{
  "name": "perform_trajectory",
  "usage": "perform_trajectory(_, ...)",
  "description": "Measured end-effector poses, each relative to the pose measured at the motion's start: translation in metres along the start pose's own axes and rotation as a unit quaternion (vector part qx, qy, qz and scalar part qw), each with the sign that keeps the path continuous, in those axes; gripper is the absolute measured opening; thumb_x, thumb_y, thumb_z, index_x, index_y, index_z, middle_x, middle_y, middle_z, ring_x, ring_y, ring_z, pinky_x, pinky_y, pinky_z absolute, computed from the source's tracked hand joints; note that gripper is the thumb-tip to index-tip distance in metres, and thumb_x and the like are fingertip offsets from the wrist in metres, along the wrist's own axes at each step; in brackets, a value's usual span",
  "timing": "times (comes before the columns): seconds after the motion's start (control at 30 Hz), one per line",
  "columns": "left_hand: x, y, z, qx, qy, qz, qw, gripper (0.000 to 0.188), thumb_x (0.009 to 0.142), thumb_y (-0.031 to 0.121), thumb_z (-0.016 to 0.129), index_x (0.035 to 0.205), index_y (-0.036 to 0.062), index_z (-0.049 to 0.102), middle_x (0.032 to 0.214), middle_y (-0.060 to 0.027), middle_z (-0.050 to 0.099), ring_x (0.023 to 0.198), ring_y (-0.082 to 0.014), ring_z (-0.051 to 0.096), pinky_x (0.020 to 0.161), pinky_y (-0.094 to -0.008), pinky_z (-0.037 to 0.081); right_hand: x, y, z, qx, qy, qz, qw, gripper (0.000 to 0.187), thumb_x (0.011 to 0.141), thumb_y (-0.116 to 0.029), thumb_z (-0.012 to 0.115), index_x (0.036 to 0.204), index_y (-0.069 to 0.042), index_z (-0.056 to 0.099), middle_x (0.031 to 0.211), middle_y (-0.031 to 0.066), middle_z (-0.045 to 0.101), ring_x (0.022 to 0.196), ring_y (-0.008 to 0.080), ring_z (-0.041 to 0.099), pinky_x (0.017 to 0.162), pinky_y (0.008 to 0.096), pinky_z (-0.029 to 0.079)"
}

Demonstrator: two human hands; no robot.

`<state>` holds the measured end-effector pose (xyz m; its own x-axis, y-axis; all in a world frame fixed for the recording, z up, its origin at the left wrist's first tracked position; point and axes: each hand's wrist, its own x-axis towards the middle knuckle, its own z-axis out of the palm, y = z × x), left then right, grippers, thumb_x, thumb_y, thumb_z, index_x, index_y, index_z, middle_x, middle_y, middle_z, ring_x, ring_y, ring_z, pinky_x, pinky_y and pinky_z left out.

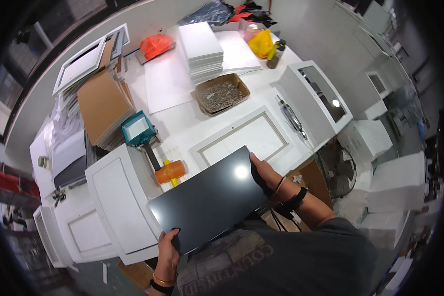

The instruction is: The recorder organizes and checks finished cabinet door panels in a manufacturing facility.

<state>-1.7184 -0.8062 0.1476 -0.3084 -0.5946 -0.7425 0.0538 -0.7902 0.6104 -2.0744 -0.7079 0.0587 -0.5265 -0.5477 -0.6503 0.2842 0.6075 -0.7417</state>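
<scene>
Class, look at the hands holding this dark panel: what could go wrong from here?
The shiny dark panel might slip, since the left hand and right hand hold it near its edges. In this view its far edge appears close to the orange-headed tool, so it could get bumped or scratched.

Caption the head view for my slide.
Left hand and right hand hold a dark rectangular panel at a white worktable bearing an open cardboard tray.

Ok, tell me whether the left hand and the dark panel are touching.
Touching. The head view shows the left hand gripping the dark panel, thumb lapped over its edge.
</scene>
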Motion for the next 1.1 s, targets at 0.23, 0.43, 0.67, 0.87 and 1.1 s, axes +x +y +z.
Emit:
perform_trajectory(0.23,0.029,-0.012,0.085,0.005,0.006,-0.046,0.999,0.046,0.073,0.010,0.059,0.113,-0.0056,0.043,0.108,-0.0139,0.051,0.102,-0.0238,0.048,0.089,-0.0322,0.037,0.081,-0.089,-0.052,-0.119,-0.058,0.010,0.991,0.084,0.084,-0.061,0.033,0.108,0.019,0.046,0.103,0.0271,0.055,0.101,0.0289,0.052,0.088,0.0295,0.037)
perform_trajectory(0.43,0.049,-0.007,0.160,-0.089,-0.011,-0.035,0.995,0.048,0.073,0.017,0.058,0.115,-0.0021,0.044,0.110,-0.0090,0.051,0.103,-0.0219,0.048,0.092,-0.0342,0.035,0.145,-0.188,-0.056,-0.258,-0.112,-0.157,0.947,0.085,0.083,-0.064,0.027,0.094,0.015,0.057,0.090,0.0291,0.058,0.094,0.0345,0.056,0.085,0.0342,0.040)
perform_trajectory(0.67,0.112,0.008,0.221,-0.267,-0.024,-0.015,0.963,0.035,0.080,0.007,0.056,0.113,-0.0004,0.046,0.109,-0.0081,0.052,0.103,-0.0199,0.049,0.090,-0.0316,0.037,0.191,-0.347,-0.007,-0.410,-0.157,-0.240,0.866,0.084,0.083,-0.064,0.028,0.091,0.014,0.058,0.092,0.0299,0.058,0.092,0.0370,0.056,0.084,0.0377,0.040)
perform_trajectory(0.87,0.188,0.041,0.262,-0.296,-0.034,0.090,0.950,0.041,0.083,0.013,0.059,0.117,0.0006,0.041,0.113,-0.0060,0.049,0.105,-0.0159,0.047,0.091,-0.0281,0.037,0.209,-0.465,0.064,-0.469,-0.162,-0.465,0.733,0.080,0.080,-0.064,0.035,0.095,0.011,0.059,0.091,0.0229,0.061,0.086,0.0306,0.059,0.080,0.0325,0.043)
perform_trajectory(1.1,0.273,0.108,0.283,-0.303,-0.066,0.209,0.928,0.040,0.084,0.017,0.059,0.117,0.0014,0.041,0.114,-0.0056,0.048,0.105,-0.0135,0.046,0.090,-0.0248,0.038,0.273,-0.559,0.128,-0.525,-0.143,-0.554,0.630,0.080,0.079,-0.066,0.031,0.112,0.003,0.054,0.118,0.0249,0.048,0.110,0.0385,0.046,0.096,0.0370,0.032)
